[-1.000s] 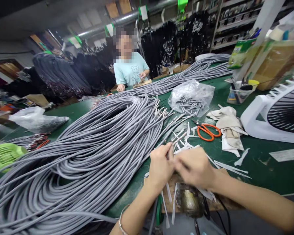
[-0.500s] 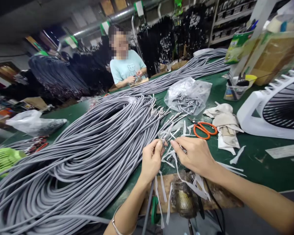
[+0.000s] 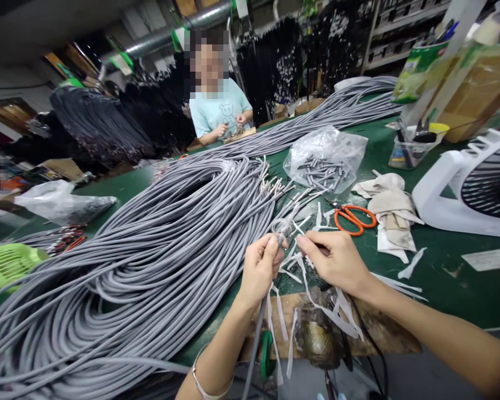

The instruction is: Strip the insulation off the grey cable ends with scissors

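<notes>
My left hand (image 3: 260, 261) pinches a grey cable (image 3: 255, 341) near its end, and the rest of that cable hangs down past my wrist. Just to the right, my right hand (image 3: 337, 258) is closed with thumb and forefinger together near the cable end; what it pinches is too small to make out. White strips (image 3: 303, 272) lie scattered below and around both hands. Beneath them a dark metal device (image 3: 319, 336) is on a wooden board (image 3: 383, 328). A large bundle of grey cables (image 3: 183, 233) with stripped ends lies to the left of my left hand.
Orange-handled scissors (image 3: 354, 221) and crumpled cloth gloves (image 3: 389, 208) lie to the right. Behind them are a clear bag of short grey pieces (image 3: 325, 161) and a white fan (image 3: 437, 194). A person (image 3: 219, 111) works across the green table (image 3: 437, 289).
My hands have moved slightly apart, the right one shifting a little to the right. The view has shifted slightly. The cable stays in my left hand.
</notes>
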Tool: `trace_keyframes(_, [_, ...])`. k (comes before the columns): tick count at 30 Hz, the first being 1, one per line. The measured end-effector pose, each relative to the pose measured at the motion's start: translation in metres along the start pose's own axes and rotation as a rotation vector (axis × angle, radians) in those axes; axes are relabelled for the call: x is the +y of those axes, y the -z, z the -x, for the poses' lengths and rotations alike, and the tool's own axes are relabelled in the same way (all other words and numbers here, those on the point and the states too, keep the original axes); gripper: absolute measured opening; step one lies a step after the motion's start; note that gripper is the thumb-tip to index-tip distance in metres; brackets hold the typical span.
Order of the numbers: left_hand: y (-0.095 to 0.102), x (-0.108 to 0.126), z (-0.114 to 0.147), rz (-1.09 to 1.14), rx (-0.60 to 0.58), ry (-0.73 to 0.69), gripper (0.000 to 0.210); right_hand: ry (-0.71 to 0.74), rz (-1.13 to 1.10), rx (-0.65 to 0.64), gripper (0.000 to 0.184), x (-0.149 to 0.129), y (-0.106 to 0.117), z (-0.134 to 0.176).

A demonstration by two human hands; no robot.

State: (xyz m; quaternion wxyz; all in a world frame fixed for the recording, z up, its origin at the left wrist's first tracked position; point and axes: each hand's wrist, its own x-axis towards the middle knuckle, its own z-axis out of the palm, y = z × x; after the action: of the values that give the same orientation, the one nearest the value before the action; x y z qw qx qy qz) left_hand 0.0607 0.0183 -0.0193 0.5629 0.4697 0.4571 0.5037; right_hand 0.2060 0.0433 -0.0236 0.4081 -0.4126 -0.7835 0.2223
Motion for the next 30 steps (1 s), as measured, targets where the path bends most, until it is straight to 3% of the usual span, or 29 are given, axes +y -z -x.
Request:
trace_keyframes(6, [-0.0059,0.0041,0.003,-0.059,0.111,-0.039,0.027,0.032,0.087,0.034,0.037,0.0004,0.0008,0.0024])
trace_keyframes(11, [-0.0037,0.0023,0.0022,-0.021,0.133,-0.052,0.022,0.05,0.112,0.031,0.037,0.0003,0.0007,0.0032])
trace_keyframes(30, [-0.0033,0.0049,0.0036,-0.251,0.256,-0.154,0.014,0.067,0.184,0.009,0.037,-0.0006,0.0024,0.0022])
